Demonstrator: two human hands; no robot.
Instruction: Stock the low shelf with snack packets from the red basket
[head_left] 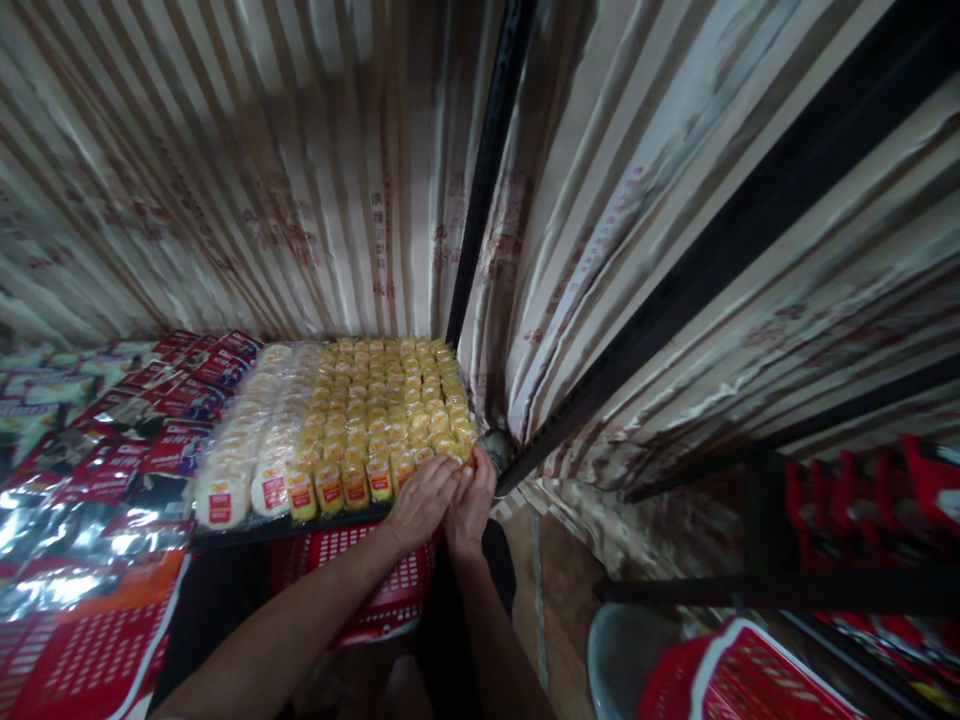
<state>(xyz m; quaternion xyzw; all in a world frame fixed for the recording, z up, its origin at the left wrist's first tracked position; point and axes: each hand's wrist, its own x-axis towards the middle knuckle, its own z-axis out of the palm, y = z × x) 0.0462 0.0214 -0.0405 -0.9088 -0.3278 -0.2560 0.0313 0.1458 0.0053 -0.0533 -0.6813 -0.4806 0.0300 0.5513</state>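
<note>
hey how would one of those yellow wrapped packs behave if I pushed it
A yellow pack would probably feel slippery, since its clear wrapping looks glossy. Standing in close rows, it would likely nudge its neighbours rather than roll freely.

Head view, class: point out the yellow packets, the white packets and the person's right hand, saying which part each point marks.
Yellow packets [377, 418]: head view, near the middle of the rows.
White packets [238, 440]: head view, on the column farther from the yellow ones.
Right hand [470, 505]: head view, middle of the hand.
</note>
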